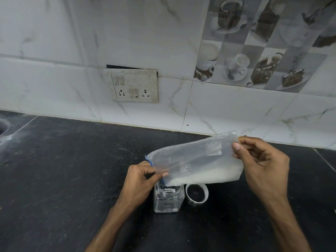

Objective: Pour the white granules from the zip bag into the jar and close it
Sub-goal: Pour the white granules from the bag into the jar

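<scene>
A clear zip bag [196, 160] with a blue zip strip lies tilted over the open clear jar [168, 199], its mouth end low at the left. White granules [200, 178] gather along the bag's lower edge and some lie inside the jar. My left hand [141, 180] pinches the bag's mouth end just above the jar's opening. My right hand [263, 166] pinches the bag's raised bottom end. The jar's lid [197, 194], a white ring with a dark middle, lies on the black counter just right of the jar.
The black stone counter [63, 179] runs to a white marble-tiled wall with a switch and socket plate [135, 85]. Scattered white grains dust the counter behind the jar. A sink edge [2, 127] shows at far left.
</scene>
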### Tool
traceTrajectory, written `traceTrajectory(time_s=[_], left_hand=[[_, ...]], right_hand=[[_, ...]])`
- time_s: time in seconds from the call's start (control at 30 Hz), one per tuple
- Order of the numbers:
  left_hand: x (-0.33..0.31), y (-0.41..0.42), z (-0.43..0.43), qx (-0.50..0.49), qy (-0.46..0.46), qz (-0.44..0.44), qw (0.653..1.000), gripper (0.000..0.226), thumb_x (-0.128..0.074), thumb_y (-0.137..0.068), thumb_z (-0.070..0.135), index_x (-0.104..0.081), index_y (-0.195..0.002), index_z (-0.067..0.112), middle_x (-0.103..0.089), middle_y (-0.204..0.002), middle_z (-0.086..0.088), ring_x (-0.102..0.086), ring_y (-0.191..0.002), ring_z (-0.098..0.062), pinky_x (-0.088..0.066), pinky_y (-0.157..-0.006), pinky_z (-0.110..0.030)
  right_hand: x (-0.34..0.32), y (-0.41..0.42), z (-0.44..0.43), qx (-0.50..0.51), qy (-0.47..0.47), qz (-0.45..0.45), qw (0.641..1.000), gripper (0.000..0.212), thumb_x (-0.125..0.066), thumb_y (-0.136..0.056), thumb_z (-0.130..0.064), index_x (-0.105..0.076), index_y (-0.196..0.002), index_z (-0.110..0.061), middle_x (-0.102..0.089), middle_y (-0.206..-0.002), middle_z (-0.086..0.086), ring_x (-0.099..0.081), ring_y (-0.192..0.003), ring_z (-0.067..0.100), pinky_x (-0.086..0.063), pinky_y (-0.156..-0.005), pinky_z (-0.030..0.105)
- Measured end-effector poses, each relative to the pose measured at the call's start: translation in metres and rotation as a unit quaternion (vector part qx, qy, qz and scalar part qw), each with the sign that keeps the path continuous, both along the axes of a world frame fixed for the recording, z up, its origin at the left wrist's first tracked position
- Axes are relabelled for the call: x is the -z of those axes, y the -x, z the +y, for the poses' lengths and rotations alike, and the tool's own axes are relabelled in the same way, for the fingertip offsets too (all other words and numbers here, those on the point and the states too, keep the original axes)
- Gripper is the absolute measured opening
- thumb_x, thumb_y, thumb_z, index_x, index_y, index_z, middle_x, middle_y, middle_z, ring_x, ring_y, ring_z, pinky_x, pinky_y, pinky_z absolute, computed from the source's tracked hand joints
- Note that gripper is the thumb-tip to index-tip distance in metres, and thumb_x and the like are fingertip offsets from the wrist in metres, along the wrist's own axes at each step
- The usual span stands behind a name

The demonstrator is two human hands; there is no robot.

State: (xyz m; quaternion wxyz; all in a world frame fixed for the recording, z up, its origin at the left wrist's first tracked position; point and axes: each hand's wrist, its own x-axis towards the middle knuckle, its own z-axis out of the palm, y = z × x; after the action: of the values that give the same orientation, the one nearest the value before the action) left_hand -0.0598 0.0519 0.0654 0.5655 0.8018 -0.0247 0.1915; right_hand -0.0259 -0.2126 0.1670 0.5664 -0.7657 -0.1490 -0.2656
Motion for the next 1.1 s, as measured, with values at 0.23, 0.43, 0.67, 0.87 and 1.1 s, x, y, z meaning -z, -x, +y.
traceTrajectory(time_s=[0.23,0.43,0.67,0.87,1.1], left_hand=[[0.0005,-0.0001,-0.0007,0.001,0.003,0.001,1.0,0.032,-0.084,-0.076,0.013,-0.078,-0.087,0.042,-0.078,-0.09,0.023,-0.073,-0.089,-0.001,-0.059,-0.079,-0.018],[0.0016,-0.0002,-0.0003,0.0,0.007,0.017,1.0,0.031,-0.084,-0.077,0.008,-0.079,-0.084,0.038,-0.078,-0.086,0.026,-0.072,-0.088,0.001,-0.056,-0.077,-0.012],[0.0012,-0.0004,0.0024,-0.008,0.003,0.012,1.0,0.04,-0.084,-0.076,0.006,-0.079,-0.081,0.045,-0.078,-0.089,0.023,-0.073,-0.087,0.001,-0.055,-0.076,-0.009],[0.0012,-0.0001,0.0024,-0.007,0.018,0.015,1.0,0.035,-0.084,-0.075,0.013,-0.079,-0.08,0.048,-0.079,-0.088,0.019,-0.074,-0.086,0.0,-0.057,-0.078,-0.013],[0.0016,0.0,0.0024,-0.011,0.019,0.024,0.999,0.039,-0.085,-0.074,0.01,-0.079,-0.076,0.048,-0.078,-0.089,0.021,-0.074,-0.084,0.003,-0.055,-0.077,-0.009]], right_hand=[[0.0003,0.0021,0.0027,0.003,-0.005,0.004,1.0,0.018,-0.072,-0.082,-0.025,-0.07,-0.096,-0.035,-0.075,-0.093,-0.018,-0.073,-0.075,0.003,-0.056,-0.071,0.011],[0.0003,0.0021,0.006,0.004,-0.006,0.012,1.0,0.015,-0.072,-0.082,-0.027,-0.071,-0.094,-0.035,-0.076,-0.092,-0.012,-0.073,-0.073,0.005,-0.057,-0.072,0.014],[0.0013,0.0024,0.0077,0.002,-0.012,0.019,1.0,0.013,-0.072,-0.081,-0.029,-0.073,-0.094,-0.033,-0.076,-0.091,-0.011,-0.073,-0.073,0.004,-0.058,-0.073,0.015],[0.0015,0.0023,0.0097,0.001,-0.028,0.024,0.999,0.013,-0.073,-0.08,-0.029,-0.072,-0.092,-0.035,-0.077,-0.086,-0.012,-0.073,-0.072,0.006,-0.059,-0.072,0.017],[0.0011,0.0031,0.01,-0.004,-0.033,0.02,0.999,0.015,-0.073,-0.082,-0.023,-0.072,-0.092,-0.034,-0.076,-0.086,-0.012,-0.073,-0.071,0.006,-0.058,-0.071,0.015]])
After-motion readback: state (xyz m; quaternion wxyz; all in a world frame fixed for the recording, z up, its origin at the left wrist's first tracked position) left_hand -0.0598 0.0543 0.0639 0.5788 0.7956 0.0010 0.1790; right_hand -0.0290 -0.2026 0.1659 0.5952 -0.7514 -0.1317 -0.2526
